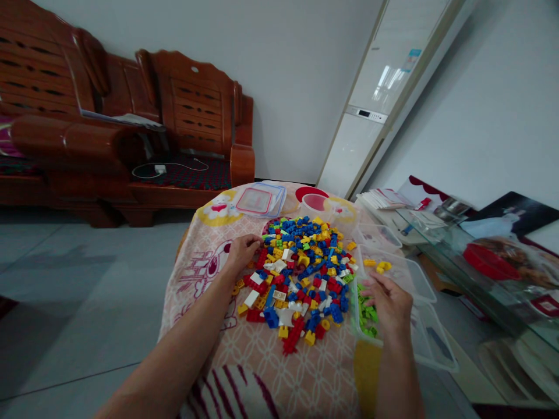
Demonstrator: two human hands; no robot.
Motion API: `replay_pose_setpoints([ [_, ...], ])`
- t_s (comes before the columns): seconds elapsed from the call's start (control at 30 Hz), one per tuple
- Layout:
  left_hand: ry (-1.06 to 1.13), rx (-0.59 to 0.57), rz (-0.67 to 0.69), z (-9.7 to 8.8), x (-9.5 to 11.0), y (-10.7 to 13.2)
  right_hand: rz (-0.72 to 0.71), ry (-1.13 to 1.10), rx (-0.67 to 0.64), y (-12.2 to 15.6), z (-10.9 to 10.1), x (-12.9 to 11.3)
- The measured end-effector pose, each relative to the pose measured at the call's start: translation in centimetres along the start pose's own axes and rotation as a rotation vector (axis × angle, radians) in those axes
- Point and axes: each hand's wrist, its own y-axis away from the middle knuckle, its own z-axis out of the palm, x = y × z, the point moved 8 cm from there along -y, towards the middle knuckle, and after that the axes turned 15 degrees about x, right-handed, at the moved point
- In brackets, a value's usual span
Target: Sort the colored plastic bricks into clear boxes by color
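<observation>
The left hand (244,251), fingers nearly pinched, is at the left edge of the mixed block pile (301,262) on the cloth-covered bench (314,375); its grip is unclear. Rightward, green blocks (365,311) fill part of a clear bin (354,308). Yellow blocks (383,267) lie just beyond the half-curled right hand (388,299); whether it holds anything, I cannot tell.

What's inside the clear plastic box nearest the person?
Green toy pieces lie in the left part of the clear plastic box. The right hand and forearm cover its middle, so anything beneath them can't be seen.
</observation>
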Motion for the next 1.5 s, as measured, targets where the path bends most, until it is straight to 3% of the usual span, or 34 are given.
replay_pose_setpoints([
  [0.17, -0.010, 0.008, -0.004, -0.1, 0.1, 0.0, -0.162, 0.101, -0.188, 6.3, 1.8, -2.1],
  [0.3, -0.008, 0.008, -0.011, -0.2, 0.3, 0.1, -0.454, 0.356, -0.132, 9.6, 1.5, -3.4],
  [0.4, -0.024, 0.016, -0.012, -0.2, 0.3, 0.0, -0.573, 0.491, -0.181, 11.0, 2.1, -3.2],
  [0.5, -0.026, 0.011, -0.015, -0.1, 0.0, 0.0, -0.564, 0.459, -0.268, 11.5, 3.7, -2.5],
  [0.67, 0.015, 0.015, -0.025, -0.1, 0.1, 0.1, -0.520, 0.202, -0.308, 10.7, 6.1, -2.8],
  [0.8, 0.026, 0.007, -0.033, -0.1, 0.3, 0.2, -0.551, 0.154, -0.232, 10.3, 4.9, -3.7],
  [0.9, 0.012, 0.008, -0.020, -0.1, 0.1, 0.1, -0.587, 0.236, -0.184, 11.0, 3.0, -3.8],
  [1.0, 0.009, 0.009, -0.008, 0.0, -0.2, 0.0, -0.589, 0.385, -0.226, 12.2, 2.2, -2.9],
  [1.23, -0.002, 0.005, 0.012, 0.0, -0.1, -0.1, -0.594, 0.570, -0.253, 13.1, 3.1, 0.4],
  [1.5, -0.008, 0.009, 0.005, 0.1, -0.3, -0.2, -0.621, 0.516, -0.227, 12.8, 3.2, -0.1],
])
